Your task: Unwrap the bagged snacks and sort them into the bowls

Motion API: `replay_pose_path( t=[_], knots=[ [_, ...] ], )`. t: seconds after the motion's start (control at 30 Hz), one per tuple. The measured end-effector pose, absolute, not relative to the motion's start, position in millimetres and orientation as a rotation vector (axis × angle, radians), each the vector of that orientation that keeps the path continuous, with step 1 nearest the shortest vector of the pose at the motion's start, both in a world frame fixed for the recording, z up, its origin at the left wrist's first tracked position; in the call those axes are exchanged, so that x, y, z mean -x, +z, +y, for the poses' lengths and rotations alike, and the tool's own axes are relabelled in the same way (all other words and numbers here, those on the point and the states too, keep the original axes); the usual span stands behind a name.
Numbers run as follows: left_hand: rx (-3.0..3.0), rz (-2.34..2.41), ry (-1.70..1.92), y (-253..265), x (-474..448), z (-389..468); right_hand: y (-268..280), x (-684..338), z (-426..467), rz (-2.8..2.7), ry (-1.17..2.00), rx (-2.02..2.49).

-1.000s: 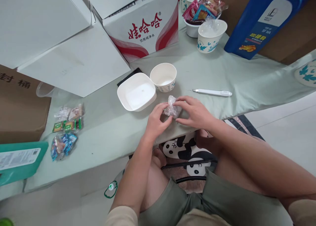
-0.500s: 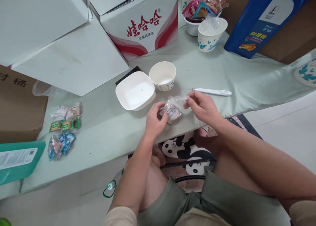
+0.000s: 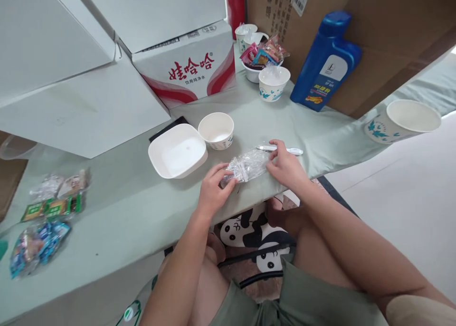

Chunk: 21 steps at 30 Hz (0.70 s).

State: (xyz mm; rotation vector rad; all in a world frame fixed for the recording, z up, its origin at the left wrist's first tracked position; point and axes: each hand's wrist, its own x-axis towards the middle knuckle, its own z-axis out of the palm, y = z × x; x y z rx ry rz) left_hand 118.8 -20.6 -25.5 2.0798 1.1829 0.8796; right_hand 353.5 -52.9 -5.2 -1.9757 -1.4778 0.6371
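Note:
A crinkled clear plastic bag lies stretched out near the table's front edge, between my two hands. My left hand grips its left end with thumb and fingers; what is inside the bag there is hard to make out. At the other end, my right hand pinches the plastic, its forefinger reaching over a slim white pen-like tool. This tool lies on the cloth, partly behind that hand. Just beyond my left hand stand a white square bowl and a round paper cup.
Small wrapped snacks lie at the left. A printed carton stands at the back under white boxes. Behind are a paper cup holding plastic, a bowl of snacks and a blue bottle. Another paper cup stands at the right.
The view has swung to the right and up. The plastic bag, bunched up before, is now drawn out longer and flatter between my hands. My right hand has come down closer to the table.

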Motion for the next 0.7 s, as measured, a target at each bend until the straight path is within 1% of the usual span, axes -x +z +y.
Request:
replay_pose_path(
  t=[0.07, 0.13, 0.2, 0.23, 0.33, 0.43, 0.57, 0.7],
  knots=[
    [-2.068, 1.198, 0.924, -24.6, -122.2, -23.1, -3.9, -350.5, -54.8, -1.6, 0.318, 1.96],
    [-2.039, 1.227, 0.96, -24.3, -128.1, -24.4, -3.4, -341.6, -54.8, -1.774, 0.182, 1.771],
    [-2.002, 1.272, 0.97, -24.4, -135.2, -23.5, -4.5, -330.8, -53.0, -1.943, 0.228, 1.619],
    [-1.988, 1.291, 0.967, -24.5, -138.4, -22.3, -5.5, -326.1, -51.5, -1.995, 0.284, 1.615],
    [-1.947, 1.291, 0.973, -24.9, -144.3, -17.2, -8.3, -319.3, -46.7, -2.039, 0.45, 1.749],
    [-1.835, 1.257, 1.042, -26.3, -143.9, -12.7, -8.2, -323.4, -45.2, -2.06, 0.554, 1.772],
    [-1.41, 1.249, 1.241, -24.6, -138.3, -7.4, -7.0, -337.2, -47.2, -2.024, 0.605, 1.765],
    [-0.953, 1.236, 1.383, -12.3, -128.5, -6.1, -8.2, -353.8, -49.4, -1.985, 0.56, 1.85]
  ],
)
